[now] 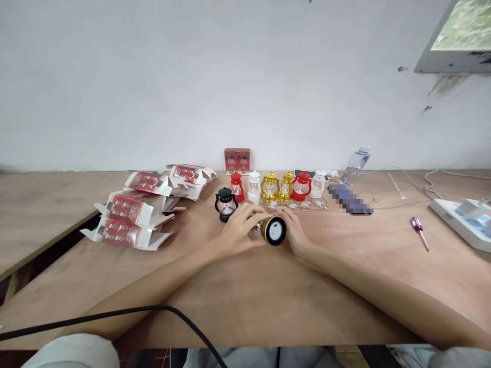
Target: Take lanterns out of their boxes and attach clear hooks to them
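Observation:
My left hand [242, 230] grips a small gold toy lantern [265, 230], which is tipped so that its round black base with a white disc faces me. At the other side of it, my right hand [293, 230] curls its fingers against the lantern near the base, partly hidden behind it. A black lantern [226, 204] stands just beyond my left hand. Behind my hands is a row of upright lanterns: a red one [237, 187], a white one [253, 186], gold ones [270, 187], another red one [301, 186] and another white one [317, 184].
Opened red-and-white boxes [126, 217] are piled on the left. Two red boxes [237, 161] stand against the wall. Small metal hooks [306, 205] lie before the lanterns. To the right are a pixelated flat object [350, 199], a bottle [356, 164], a screwdriver [420, 233] and a power strip [460, 225].

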